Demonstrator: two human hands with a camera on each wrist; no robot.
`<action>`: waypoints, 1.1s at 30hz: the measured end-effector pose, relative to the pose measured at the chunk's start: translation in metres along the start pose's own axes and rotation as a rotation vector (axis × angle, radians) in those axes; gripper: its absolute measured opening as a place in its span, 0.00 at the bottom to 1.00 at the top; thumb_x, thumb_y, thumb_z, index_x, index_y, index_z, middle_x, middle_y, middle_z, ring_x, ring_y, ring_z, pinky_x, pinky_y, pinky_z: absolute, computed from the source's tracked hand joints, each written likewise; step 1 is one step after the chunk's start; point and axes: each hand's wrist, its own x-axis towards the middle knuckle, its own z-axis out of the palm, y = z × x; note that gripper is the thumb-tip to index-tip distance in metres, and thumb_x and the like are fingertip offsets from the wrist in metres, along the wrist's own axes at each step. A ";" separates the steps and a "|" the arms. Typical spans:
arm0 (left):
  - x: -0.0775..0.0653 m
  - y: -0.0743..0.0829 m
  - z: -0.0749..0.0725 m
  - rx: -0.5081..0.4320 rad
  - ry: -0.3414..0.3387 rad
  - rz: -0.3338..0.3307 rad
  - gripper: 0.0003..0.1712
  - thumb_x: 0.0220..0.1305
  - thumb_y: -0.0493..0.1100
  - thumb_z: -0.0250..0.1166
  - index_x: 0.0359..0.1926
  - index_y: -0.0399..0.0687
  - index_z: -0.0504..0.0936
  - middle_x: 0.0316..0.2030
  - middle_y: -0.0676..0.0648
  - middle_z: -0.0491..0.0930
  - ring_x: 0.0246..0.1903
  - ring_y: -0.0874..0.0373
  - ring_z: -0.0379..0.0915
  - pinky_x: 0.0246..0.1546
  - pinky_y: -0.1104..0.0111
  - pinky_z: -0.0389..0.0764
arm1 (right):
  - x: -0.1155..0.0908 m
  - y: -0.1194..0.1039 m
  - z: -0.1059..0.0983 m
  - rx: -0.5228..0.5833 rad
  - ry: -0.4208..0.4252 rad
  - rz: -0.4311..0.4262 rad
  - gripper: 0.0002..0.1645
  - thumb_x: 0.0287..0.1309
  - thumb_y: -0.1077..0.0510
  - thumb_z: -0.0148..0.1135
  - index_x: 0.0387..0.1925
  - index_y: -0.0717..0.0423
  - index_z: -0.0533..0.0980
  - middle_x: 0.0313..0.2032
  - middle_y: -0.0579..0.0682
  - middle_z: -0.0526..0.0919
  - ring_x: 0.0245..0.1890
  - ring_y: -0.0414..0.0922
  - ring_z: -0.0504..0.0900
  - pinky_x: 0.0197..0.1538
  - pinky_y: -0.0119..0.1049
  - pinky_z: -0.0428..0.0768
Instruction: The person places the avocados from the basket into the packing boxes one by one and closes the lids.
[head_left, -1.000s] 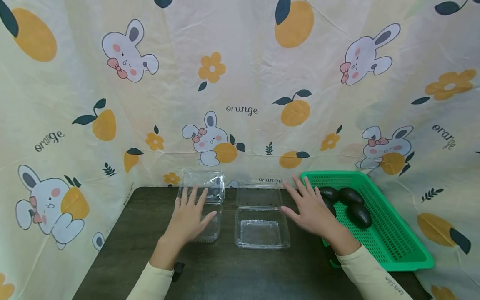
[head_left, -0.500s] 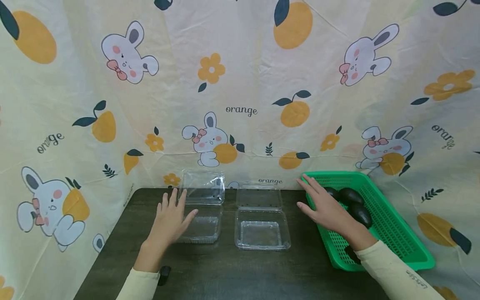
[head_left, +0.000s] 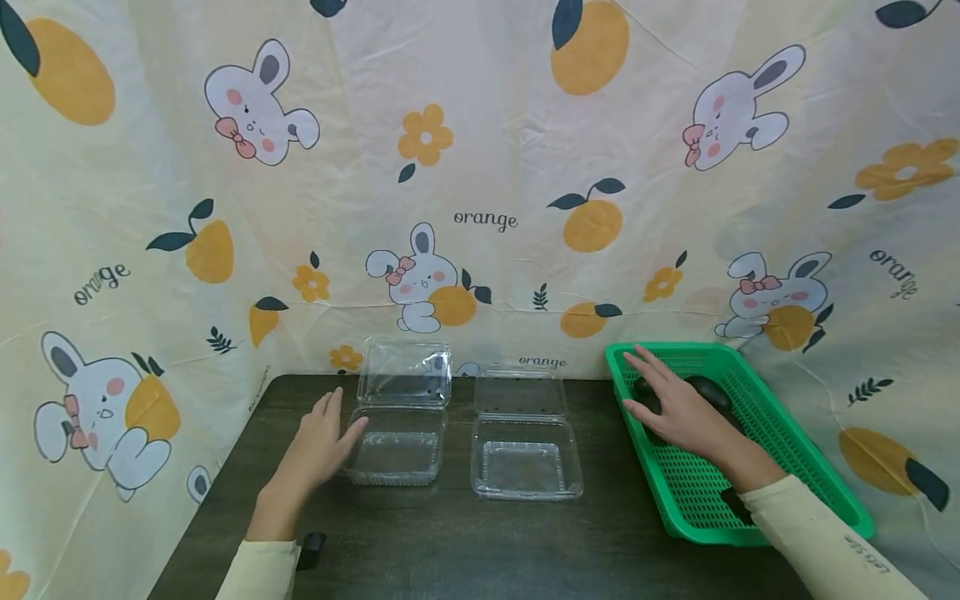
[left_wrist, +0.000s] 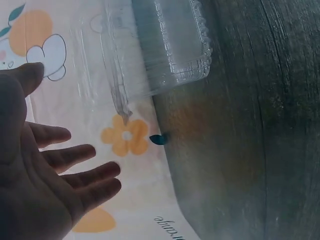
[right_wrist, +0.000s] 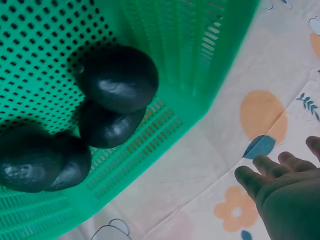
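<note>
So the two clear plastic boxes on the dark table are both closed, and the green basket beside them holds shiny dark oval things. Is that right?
Not quite: the left box and right box both stand open, lids swung back, as the head view shows. The green basket does hold the shiny dark oval things.

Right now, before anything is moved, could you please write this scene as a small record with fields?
left hand: fingers extended, holds nothing, beside the left container
right hand: fingers extended, holds nothing, appears over the green basket in the head view
containers: two, clear plastic; the right container and the left one both open, nothing seen inside
dark oval items: four visible in the basket, exact kind uncertain
table: dark
backdrop: printed with rabbits, oranges and flowers
</note>
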 end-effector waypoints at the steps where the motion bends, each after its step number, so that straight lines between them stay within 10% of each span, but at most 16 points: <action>1: 0.000 -0.001 -0.001 -0.019 -0.018 -0.019 0.49 0.79 0.60 0.53 0.78 0.26 0.47 0.74 0.20 0.51 0.71 0.19 0.51 0.68 0.28 0.62 | 0.000 0.002 0.000 0.003 -0.002 0.001 0.47 0.73 0.45 0.61 0.83 0.49 0.49 0.82 0.60 0.47 0.69 0.70 0.69 0.60 0.72 0.76; 13: 0.001 -0.011 -0.007 -0.195 -0.080 -0.196 0.39 0.76 0.51 0.58 0.70 0.19 0.62 0.54 0.23 0.76 0.52 0.29 0.76 0.47 0.42 0.83 | -0.002 0.031 -0.005 0.074 -0.025 0.072 0.51 0.71 0.41 0.63 0.82 0.52 0.49 0.80 0.65 0.51 0.74 0.73 0.57 0.66 0.78 0.65; 19: 0.000 -0.016 -0.005 -0.224 -0.118 -0.240 0.38 0.76 0.50 0.58 0.67 0.18 0.65 0.56 0.22 0.76 0.55 0.28 0.76 0.50 0.42 0.83 | -0.001 0.043 -0.008 0.142 -0.040 0.150 0.51 0.72 0.37 0.60 0.81 0.57 0.51 0.75 0.70 0.59 0.72 0.72 0.62 0.66 0.76 0.66; 27: -0.006 -0.019 -0.002 -0.318 -0.144 -0.281 0.31 0.76 0.46 0.58 0.63 0.19 0.70 0.52 0.22 0.79 0.27 0.49 0.84 0.33 0.54 0.89 | -0.002 0.060 -0.005 0.236 -0.085 0.255 0.47 0.76 0.38 0.53 0.79 0.62 0.53 0.74 0.73 0.59 0.68 0.74 0.67 0.63 0.72 0.74; 33: -0.004 -0.022 0.002 -0.386 -0.146 -0.314 0.29 0.75 0.43 0.58 0.62 0.19 0.70 0.45 0.27 0.82 0.29 0.53 0.83 0.29 0.59 0.90 | -0.002 0.070 -0.005 0.292 -0.111 0.277 0.45 0.78 0.38 0.49 0.79 0.64 0.53 0.75 0.72 0.59 0.69 0.73 0.66 0.62 0.71 0.74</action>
